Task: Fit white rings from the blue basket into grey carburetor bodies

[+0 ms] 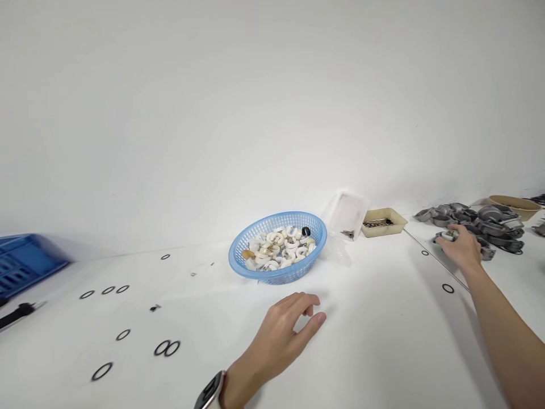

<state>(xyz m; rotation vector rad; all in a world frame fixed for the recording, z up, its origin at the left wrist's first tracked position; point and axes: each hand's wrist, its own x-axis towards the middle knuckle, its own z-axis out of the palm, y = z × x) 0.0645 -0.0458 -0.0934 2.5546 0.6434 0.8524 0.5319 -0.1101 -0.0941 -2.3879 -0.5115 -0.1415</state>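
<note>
Right hand (460, 245) closing on a grey metal fitting (445, 235) beside the grey heap (481, 222), left hand (284, 332) resting loosely open, empty, near the round blue plastic basket (277, 245)

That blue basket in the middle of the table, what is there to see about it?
The blue basket is a shallow, round bowl shape of what looks like plastic, its wall and rim an open mesh of small holes. It sits upright on the white table, close to the wall. It is partly filled with a loose heap of white and cream rings, plus one dark round piece. A crumpled clear bag lies against its right side. Neither hand touches it; the left hand rests in front of it.
</note>
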